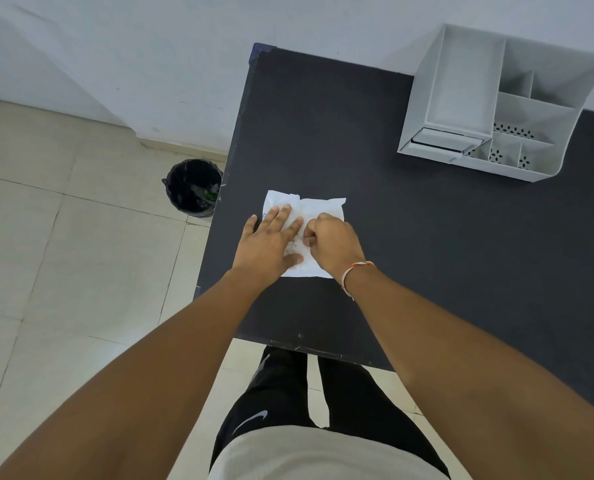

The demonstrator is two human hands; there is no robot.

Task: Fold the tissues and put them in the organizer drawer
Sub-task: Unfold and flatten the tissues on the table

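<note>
Pressing flat, the left hand (269,242) lies with straight, spread fingers on the left part of the white tissue (318,211). Right hand (331,242): fingers curled, pinching the tissue near its middle. Tissue lies on the black table (427,254), near its left edge. White organizer (496,102) stands at the far right, against the wall, well apart; drawer (442,142) low in front. Black bin (193,187) on floor, left of table.

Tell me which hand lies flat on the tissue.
The left hand: its fingers are spread straight on the tissue. The right hand is curled, pinching it.
</note>
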